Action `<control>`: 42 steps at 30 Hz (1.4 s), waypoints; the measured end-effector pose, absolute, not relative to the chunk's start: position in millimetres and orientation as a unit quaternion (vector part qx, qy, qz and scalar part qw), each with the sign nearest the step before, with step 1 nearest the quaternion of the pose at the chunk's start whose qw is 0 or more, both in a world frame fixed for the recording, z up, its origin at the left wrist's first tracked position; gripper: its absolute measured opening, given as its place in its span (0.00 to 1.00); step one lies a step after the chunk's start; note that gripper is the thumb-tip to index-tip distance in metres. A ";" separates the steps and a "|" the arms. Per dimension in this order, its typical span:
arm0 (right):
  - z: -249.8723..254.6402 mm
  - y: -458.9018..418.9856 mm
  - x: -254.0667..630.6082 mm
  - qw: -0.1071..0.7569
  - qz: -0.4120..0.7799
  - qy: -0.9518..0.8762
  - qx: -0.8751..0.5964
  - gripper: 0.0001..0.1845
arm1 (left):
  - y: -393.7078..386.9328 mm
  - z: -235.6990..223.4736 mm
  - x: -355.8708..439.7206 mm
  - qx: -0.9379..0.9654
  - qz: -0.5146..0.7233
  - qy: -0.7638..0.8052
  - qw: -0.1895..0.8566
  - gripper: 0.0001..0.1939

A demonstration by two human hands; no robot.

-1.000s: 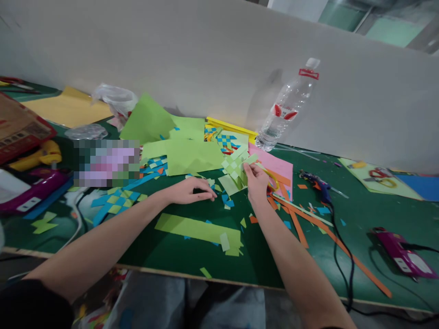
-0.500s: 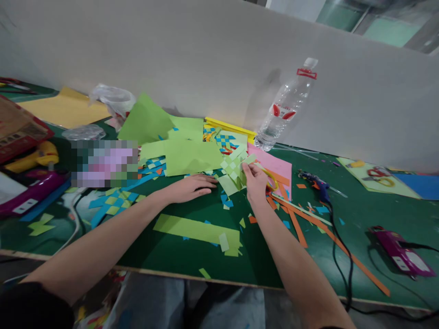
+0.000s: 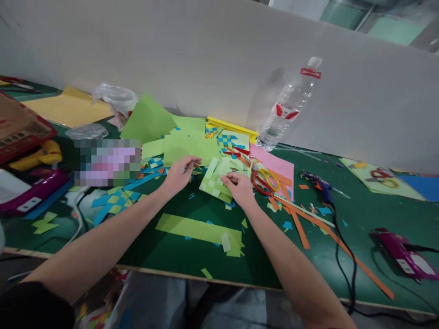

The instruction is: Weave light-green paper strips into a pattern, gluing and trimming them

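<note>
A piece of woven green paper (image 3: 211,179), checked in light and darker green, is pinched between the thumb and fingers of my right hand (image 3: 242,188). It tilts over the table in front of me. My left hand (image 3: 181,174) hangs just left of it, fingers slightly curled and apart, holding nothing. Behind lies a flat green paper sheet (image 3: 190,148). Scissors with red and yellow handles (image 3: 269,180) rest right of my right hand. Nearer me is a wide green paper strip (image 3: 192,228) with small scraps on it.
A clear plastic bottle (image 3: 286,109) leans against the wall. To the right are a glue gun (image 3: 318,185) with a black cable, orange paper strips (image 3: 338,242) and a purple device (image 3: 404,251). At left lie a blue-green woven piece (image 3: 116,201) and another purple device (image 3: 37,194).
My right hand has moved left with the woven paper, which has turned and uncovered the scissors. My left hand has lifted and shifted away from the table, up and left.
</note>
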State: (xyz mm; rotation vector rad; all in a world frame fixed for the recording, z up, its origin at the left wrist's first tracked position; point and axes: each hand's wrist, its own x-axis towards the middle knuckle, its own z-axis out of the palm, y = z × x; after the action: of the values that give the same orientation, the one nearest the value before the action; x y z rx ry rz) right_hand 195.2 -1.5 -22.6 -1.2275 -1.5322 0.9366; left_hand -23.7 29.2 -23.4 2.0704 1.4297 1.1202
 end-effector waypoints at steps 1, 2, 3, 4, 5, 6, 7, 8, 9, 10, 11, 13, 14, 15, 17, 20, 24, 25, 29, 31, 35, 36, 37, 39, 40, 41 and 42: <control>-23.6 -2.4 193.5 0.455 0.378 -0.634 -0.498 0.18 | 28.3 -23.0 -23.7 0.731 0.408 0.511 0.197 0.16; -25.0 -3.0 192.1 0.447 0.372 -0.642 -0.499 0.18 | 27.0 -22.5 -23.1 0.732 0.411 0.508 0.195 0.16; -26.4 -3.4 190.8 0.440 0.366 -0.649 -0.502 0.18 | 25.2 -21.8 -21.9 0.739 0.410 0.502 0.186 0.15; -27.8 -3.7 189.8 0.431 0.359 -0.657 -0.505 0.18 | 23.0 -20.7 -20.1 0.751 0.404 0.492 0.173 0.15; -28.9 -4.0 189.1 0.419 0.347 -0.670 -0.506 0.18 | 20.5 -19.3 -18.1 0.768 0.392 0.483 0.153 0.15; -29.6 -4.3 188.7 0.402 0.330 -0.690 -0.503 0.18 | 17.6 -17.6 -15.9 0.787 0.381 0.470 0.125 0.14; -29.7 -4.7 188.6 0.384 0.302 -0.717 -0.498 0.18 | 14.8 -15.8 -13.7 0.807 0.367 0.452 0.101 0.14; -29.2 -5.2 188.9 0.365 0.265 -0.746 -0.489 0.18 | 12.2 -14.1 -11.8 0.821 0.356 0.438 0.084 0.14; -28.3 -5.6 189.6 0.348 0.221 -0.774 -0.480 0.17 | 10.0 -12.7 -10.3 0.828 0.351 0.431 0.073 0.15; -27.1 -5.9 190.6 0.335 0.177 -0.795 -0.474 0.17 | 8.4 -11.7 -9.3 0.836 0.345 0.422 0.065 0.15; -25.6 -6.2 192.0 0.329 0.140 -0.807 -0.470 0.17 | 7.5 -11.5 -8.8 0.843 0.334 0.416 0.060 0.15; -22.6 -6.1 195.1 0.323 0.096 -0.821 -0.461 0.17 | 7.5 -12.8 -8.8 0.856 0.313 0.409 0.052 0.16; -21.4 -5.9 196.7 0.317 0.087 -0.830 -0.451 0.18 | 8.0 -14.2 -9.1 0.862 0.300 0.406 0.048 0.16; -20.4 -5.6 198.0 0.308 0.078 -0.842 -0.437 0.18 | 8.5 -15.8 -9.3 0.868 0.288 0.403 0.043 0.16; -20.0 -4.9 199.7 0.280 0.055 -0.871 -0.399 0.20 | 9.1 -19.0 -9.1 0.879 0.261 0.398 0.031 0.16; -23.2 -3.5 199.8 0.256 0.008 -0.897 -0.359 0.21 | 7.3 -22.1 -5.7 0.883 0.241 0.402 0.002 0.16; -25.7 -6.1 198.0 0.292 -0.077 -0.884 -0.357 0.16 | 1.9 -18.0 0.5 0.890 0.226 0.395 -0.041 0.18; -24.1 -8.5 197.4 0.300 -0.098 -0.879 -0.356 0.15 | 0.3 -14.8 1.2 0.892 0.221 0.391 -0.048 0.19; -10.7 -23.4 195.2 0.292 -0.130 -0.880 -0.350 0.14 | -8.5 1.3 -2.3 0.910 0.172 0.370 -0.065 0.21; -6.1 -29.9 194.7 0.271 -0.119 -0.884 -0.362 0.15 | -13.9 5.5 -7.8 0.920 0.157 0.352 -0.072 0.21; -10.0 -35.8 196.8 0.244 -0.067 -0.883 -0.396 0.21 | -20.8 -2.4 -23.2 0.901 0.199 0.378 -0.074 0.18; -12.3 -36.4 197.7 0.239 -0.053 -0.886 -0.394 0.23 | -20.9 -6.1 -27.0 0.902 0.204 0.375 -0.066 0.17; -14.4 -36.9 198.5 0.233 -0.041 -0.891 -0.387 0.23 | -20.5 -9.5 -30.4 0.903 0.207 0.371 -0.056 0.16; -17.0 -37.9 199.9 0.221 -0.025 -0.902 -0.370 0.22 | -18.7 -13.5 -35.8 0.900 0.214 0.378 -0.039 0.15; -17.6 -38.4 200.4 0.219 -0.022 -0.905 -0.365 0.20 | -17.8 -13.9 -37.6 0.905 0.214 0.365 -0.034 0.14; -17.7 -38.7 200.9 0.220 -0.021 -0.906 -0.362 0.19 | -17.3 -13.4 -38.9 0.911 0.209 0.354 -0.030 0.14; -17.7 -39.0 201.3 0.223 -0.020 -0.905 -0.362 0.17 | -17.1 -12.3 -39.8 0.919 0.198 0.339 -0.029 0.14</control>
State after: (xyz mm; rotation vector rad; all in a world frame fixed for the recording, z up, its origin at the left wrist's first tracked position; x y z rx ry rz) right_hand 201.3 -39.0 -17.7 -0.9998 -2.4997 -0.0545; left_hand -39.8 -17.1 -12.3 2.9436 1.0844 0.6344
